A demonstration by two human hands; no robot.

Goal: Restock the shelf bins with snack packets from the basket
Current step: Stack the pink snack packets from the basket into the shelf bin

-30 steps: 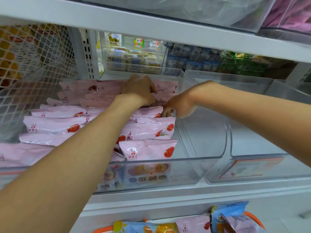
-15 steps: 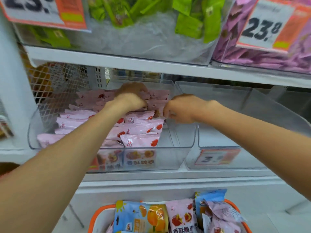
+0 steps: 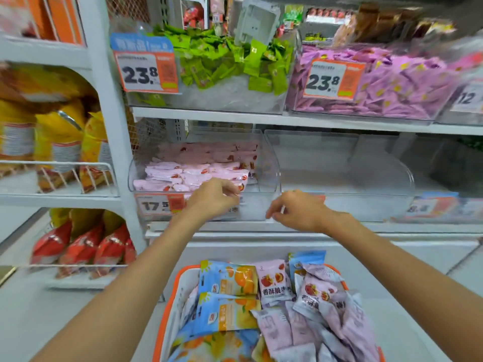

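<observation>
A clear shelf bin (image 3: pixel 269 163) on the middle shelf holds rows of pink snack packets (image 3: pixel 198 171). My left hand (image 3: pixel 213 198) hovers at the bin's front edge with fingers loosely curled and nothing in it. My right hand (image 3: pixel 296 210) hangs just right of the bin's front corner, fingers also loosely curled and holding nothing. Below both hands stands an orange-rimmed white basket (image 3: pixel 171 291) full of blue-orange packets (image 3: pixel 227 280) and pink packets (image 3: pixel 273 279).
A second clear bin (image 3: pixel 339 163) stands to the right of the pink one. The shelf above carries bins of green packets (image 3: pixel 224 58) and purple packets (image 3: pixel 392 82) with 23.8 price tags. Wire racks with yellow and red bags (image 3: pixel 60 145) fill the left.
Both hands have drawn back out of the pink packet bin to its front edge. The view has pulled back and tilted, showing the upper shelf and more of the basket.
</observation>
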